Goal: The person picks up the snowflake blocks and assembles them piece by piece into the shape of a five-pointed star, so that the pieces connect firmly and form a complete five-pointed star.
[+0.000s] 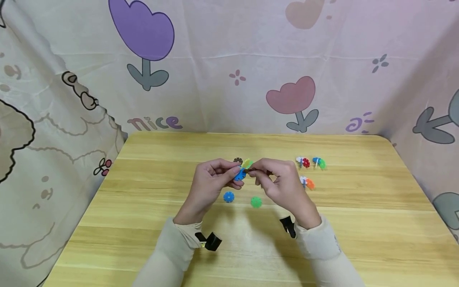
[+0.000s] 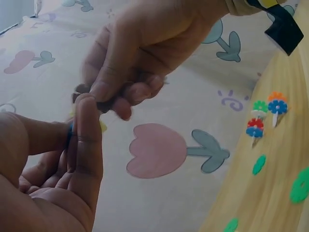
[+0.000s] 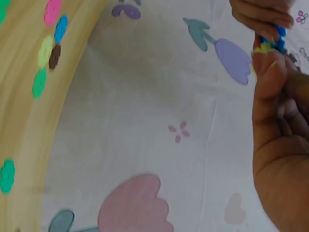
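Note:
My left hand pinches a blue notched plastic disc between thumb and fingers, above the middle of the table. Beside that disc a yellow disc shows, partly covered by the fingers. With thumb and forefinger, my right hand pinches a dark brown disc against the held pieces. How the brown one meets the others is hidden by the fingertips. Below the hands, a loose blue disc and a green disc lie flat on the wooden table.
Three small joined clusters stand at the right: white-and-red, blue-and-green and white-and-orange. Another brown disc lies behind the hands. A pink disc shows in the right wrist view. Printed cloth hangs behind the table.

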The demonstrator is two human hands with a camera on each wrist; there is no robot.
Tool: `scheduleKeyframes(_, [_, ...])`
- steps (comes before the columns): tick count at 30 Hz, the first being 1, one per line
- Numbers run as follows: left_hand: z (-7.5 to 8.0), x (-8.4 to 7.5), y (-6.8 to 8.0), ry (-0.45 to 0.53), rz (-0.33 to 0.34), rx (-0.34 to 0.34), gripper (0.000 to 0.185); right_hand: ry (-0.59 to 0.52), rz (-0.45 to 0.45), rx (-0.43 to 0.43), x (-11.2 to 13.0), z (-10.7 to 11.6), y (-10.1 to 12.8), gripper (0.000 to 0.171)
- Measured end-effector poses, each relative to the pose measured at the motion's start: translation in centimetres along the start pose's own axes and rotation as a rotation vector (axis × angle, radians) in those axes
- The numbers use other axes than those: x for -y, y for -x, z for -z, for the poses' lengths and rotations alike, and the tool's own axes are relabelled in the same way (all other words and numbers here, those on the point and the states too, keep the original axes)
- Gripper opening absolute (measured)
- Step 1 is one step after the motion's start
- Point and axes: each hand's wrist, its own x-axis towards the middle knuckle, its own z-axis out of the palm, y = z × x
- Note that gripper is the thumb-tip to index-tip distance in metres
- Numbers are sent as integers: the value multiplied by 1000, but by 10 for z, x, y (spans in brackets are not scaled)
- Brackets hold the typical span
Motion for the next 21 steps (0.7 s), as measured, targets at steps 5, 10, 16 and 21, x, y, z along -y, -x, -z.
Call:
scheduleKeyframes(5, [-2, 0, 1, 29, 25, -8, 21, -18, -21, -6, 7, -1, -2, 20])
scheduleKeyframes(10, [-3, 2, 2, 19, 25, -26, 22, -30, -56, 42, -5, -3, 3, 14])
scheduleKeyframes(16, [-6, 4, 2, 16, 35, -18, 20, -69, -57, 85, -14, 2, 6, 16])
scheduleKeyframes(21, [-6, 2, 3, 5, 33, -11, 20, -75, -56, 98, -15, 4, 6, 17])
